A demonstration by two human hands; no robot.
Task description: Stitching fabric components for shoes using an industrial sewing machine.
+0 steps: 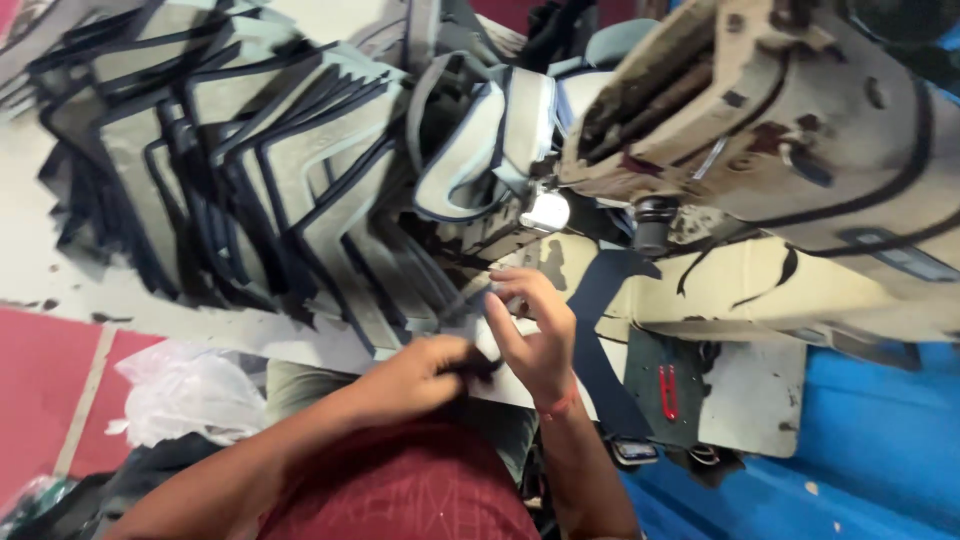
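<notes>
Grey fabric piece (470, 305), dark-edged, flat at table edge; pinched by both hands beside stacked pieces.

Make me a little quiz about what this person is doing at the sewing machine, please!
1. True or false: both hands touch the same piece of material.
2. What colour is the edging on the stacked grey pieces? A red, B dark, C yellow.
3. What small red thing lies on the machine table?

Key
1. True: the left hand and right hand meet on the grey piece.
2. B.
3. The red snips, to the right of the hands, below the sewing machine.
</notes>
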